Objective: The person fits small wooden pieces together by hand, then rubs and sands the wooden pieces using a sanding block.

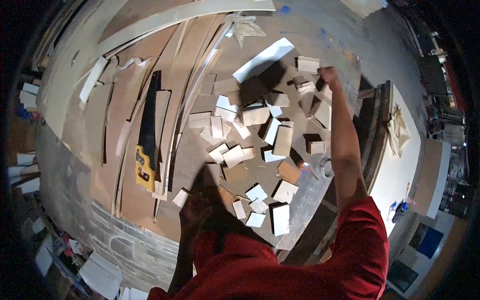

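My right hand (328, 75) reaches to the far side of the table, its fingers closed at the right edge of a small pale wood block (308, 65). Low and close to my body, my left hand (195, 212) is in deep shadow; how its fingers are set does not show. A small wood offcut (181, 197) lies just beside it. Between the hands, many offcuts are scattered and partly piled, among them a tan block (283, 140), a white-faced piece (281, 219) and a brown piece (288, 171). A long white board (265, 59) lies behind the pile.
On the left, a handsaw (146, 135) with a yellow handle rests on long wood strips and panels (187, 65). A tape roll (326, 167) sits under my right forearm. A white-topped bench (395, 175) with a cloth (398, 131) stands at the right.
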A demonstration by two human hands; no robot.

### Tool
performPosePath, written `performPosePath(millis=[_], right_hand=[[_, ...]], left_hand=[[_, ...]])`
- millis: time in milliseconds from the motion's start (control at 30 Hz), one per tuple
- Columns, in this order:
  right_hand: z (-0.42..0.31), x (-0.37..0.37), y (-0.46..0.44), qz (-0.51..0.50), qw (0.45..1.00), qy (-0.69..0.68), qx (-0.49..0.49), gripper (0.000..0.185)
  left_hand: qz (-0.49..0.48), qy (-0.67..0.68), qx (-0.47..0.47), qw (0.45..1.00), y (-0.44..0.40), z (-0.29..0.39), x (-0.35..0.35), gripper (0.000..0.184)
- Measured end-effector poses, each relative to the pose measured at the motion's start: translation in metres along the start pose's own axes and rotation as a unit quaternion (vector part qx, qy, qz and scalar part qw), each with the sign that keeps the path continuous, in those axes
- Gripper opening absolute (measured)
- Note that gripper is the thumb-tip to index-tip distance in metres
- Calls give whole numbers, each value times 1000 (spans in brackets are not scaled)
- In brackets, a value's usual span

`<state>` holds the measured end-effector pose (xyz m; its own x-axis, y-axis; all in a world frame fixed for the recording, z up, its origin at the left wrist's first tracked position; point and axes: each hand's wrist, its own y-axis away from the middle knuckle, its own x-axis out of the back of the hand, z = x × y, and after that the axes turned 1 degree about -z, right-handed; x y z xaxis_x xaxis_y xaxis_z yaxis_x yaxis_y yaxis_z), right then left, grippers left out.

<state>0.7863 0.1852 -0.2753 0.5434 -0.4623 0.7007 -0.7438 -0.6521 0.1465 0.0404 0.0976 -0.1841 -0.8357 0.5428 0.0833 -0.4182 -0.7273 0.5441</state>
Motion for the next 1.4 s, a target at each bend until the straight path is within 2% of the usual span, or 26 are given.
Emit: performPosePath(millis=[33, 133, 167, 233, 333, 433, 533, 600, 633, 667, 700, 733, 767, 833, 867, 900, 933, 967, 1033, 1100, 1133, 1167, 1267, 1300, 1333, 1400], right_hand=[[11, 0, -16, -43, 991, 84, 96, 19], [-1, -10, -29, -56, 983, 151, 89, 27], [-1, -9, -37, -97, 975, 177, 92, 28], [-10, -9, -36, -127, 980, 152, 14, 32], [-4, -11, -35, -127, 975, 164, 81, 32], [14, -19, -49, -131, 957, 244, 89, 31], [30, -22, -56, -131, 951, 252, 126, 33], [40, -22, -63, -142, 941, 275, 139, 34], [45, -23, -65, -147, 935, 289, 139, 35], [50, -24, -68, -153, 930, 304, 139, 35], [50, -27, -66, -102, 927, 332, 145, 33], [51, -29, -64, -51, 920, 359, 149, 31], [53, -25, -60, -51, 920, 359, 149, 31], [28, -6, -26, 60, 978, 171, 101, 23], [15, 0, -12, 60, 978, 172, 101, 23], [1, 5, 1, 132, 987, -16, 89, 16], [-17, 9, 16, 197, 956, -204, 75, 11], [-40, 13, 34, 196, 956, -204, 78, 11], [-89, 13, 88, 259, 909, -293, 140, 13], [-132, -5, 162, 240, 934, -222, 148, 16], [-142, -27, 195, 183, 926, -281, 173, 19], [-140, -58, 218, 137, 922, -253, 259, 18], [-150, -154, 283, -87, 963, -165, 193, 35], [-154, -180, 295, -74, 957, -42, 277, 39], [-169, -199, 308, -106, 959, -105, 240, 38], [-173, -231, 317, -88, 956, 20, 278, 39]], left_hand=[[8, 0, 4, 1000, -1, -4, 2, 64], [32, -24, 16, 999, 0, 15, -1, 62], [55, 8, 28, 998, -2, 16, -2, 61], [77, 38, 40, 995, -7, 20, -5, 60], [58, -47, -13, 997, -16, 36, -14, 62], [52, -105, 32, 993, -24, 52, -20, 51], [6, -122, -66, 990, -34, 52, -2, 31], [-12, 56, 50, 997, -44, 48, 4, 14], [-12, 57, 50, 997, -45, 47, 5, 14], [-3, -22, 54, 998, -46, 52, 3, 14], [5, -102, 57, 993, -48, 57, 2, 19], [6, -102, 57, 993, -50, 61, 0, 19], [-9, -97, 49, 994, -52, 64, -2, 25], [-25, -92, 41, 995, -58, 67, -4, 33], [-31, -115, 33, 992, -63, 66, -5, 40], [-37, -137, 25, 989, -69, 63, -8, 47], [-48, -164, 24, 985, -86, 48, -7, 49], [-57, -192, 21, 980, -106, 40, -5, 51], [15, -303, -112, 946, -140, 62, -24, 54], [27, -302, -130, 944, -180, 74, -44, 41], [73, -328, -198, 921, -205, 69, -58, 36], [120, -351, -265, 890, -223, 60, -69, 38], [152, -362, -222, 893, -236, 61, -79, 48], [190, -374, -270, 866, -240, 50, -78, 47], [186, -376, -273, 866, -237, 49, -72, 47], [123, -144, -121, 975, -221, 48, -58, 48]])
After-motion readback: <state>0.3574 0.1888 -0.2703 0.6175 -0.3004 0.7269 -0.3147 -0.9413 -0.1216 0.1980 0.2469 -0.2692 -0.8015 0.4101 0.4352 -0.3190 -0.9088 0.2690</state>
